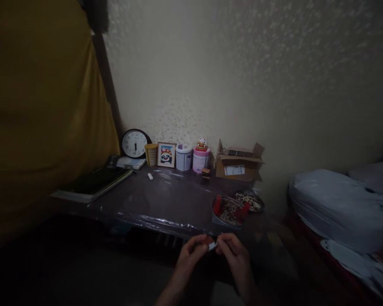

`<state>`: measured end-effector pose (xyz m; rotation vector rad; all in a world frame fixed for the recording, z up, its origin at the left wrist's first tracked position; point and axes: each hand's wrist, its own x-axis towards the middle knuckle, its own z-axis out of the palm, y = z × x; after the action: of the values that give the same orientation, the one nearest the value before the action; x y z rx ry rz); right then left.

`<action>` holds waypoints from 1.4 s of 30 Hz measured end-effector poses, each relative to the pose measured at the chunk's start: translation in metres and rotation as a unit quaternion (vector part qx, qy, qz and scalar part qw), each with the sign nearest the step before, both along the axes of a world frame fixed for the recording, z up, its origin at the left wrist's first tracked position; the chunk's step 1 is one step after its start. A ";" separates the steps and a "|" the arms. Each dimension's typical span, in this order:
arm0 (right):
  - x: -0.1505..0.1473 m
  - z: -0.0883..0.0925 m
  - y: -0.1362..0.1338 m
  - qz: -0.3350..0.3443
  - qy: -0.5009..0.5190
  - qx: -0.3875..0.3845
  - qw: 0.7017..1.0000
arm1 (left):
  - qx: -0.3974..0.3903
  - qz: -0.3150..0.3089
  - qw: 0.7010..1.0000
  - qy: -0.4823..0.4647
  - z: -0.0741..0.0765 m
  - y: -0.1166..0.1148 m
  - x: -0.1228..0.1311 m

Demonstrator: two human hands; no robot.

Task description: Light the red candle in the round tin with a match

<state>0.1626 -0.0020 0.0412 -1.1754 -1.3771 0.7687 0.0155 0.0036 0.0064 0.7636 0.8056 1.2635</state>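
Plastic-covered table (pixel 166 197) bears one clock (pixel 134 143), three tins (pixel 183 157), one box (pixel 239 165), two plates (pixel 227 211). At its front edge, left hand (pixel 187 255) and right hand (pixel 235 256) pinch one white piece (pixel 212 245), fingertips closed on it.

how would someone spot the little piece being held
Start at the dark table against the wall and drop to its near edge, below the round tray. There the left hand and right hand pinch a tiny white piece between fingertips, the only pale thing there.
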 end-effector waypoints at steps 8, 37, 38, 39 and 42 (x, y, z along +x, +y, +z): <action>0.002 0.007 0.002 -0.100 0.045 0.027 0.994 | -0.034 -0.029 0.990 -0.133 0.014 -0.003 0.005; -0.002 -0.004 -0.004 -0.046 -0.083 0.133 0.987 | -0.020 -0.037 0.990 -0.136 0.014 -0.004 0.005; -0.002 -0.005 -0.003 -0.043 -0.079 0.124 0.988 | -0.019 -0.037 0.989 -0.139 0.014 -0.005 0.005; -0.002 -0.006 -0.003 -0.040 -0.077 0.118 0.989 | -0.019 -0.037 0.989 -0.140 0.014 -0.005 0.005; -0.001 -0.006 -0.004 -0.037 -0.084 0.120 0.989 | -0.018 -0.037 0.989 -0.142 0.014 -0.005 0.003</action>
<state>0.1616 -0.0060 0.0351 -1.1123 -1.5089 0.4447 0.0190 -0.0016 0.0208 0.5635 0.5616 1.2537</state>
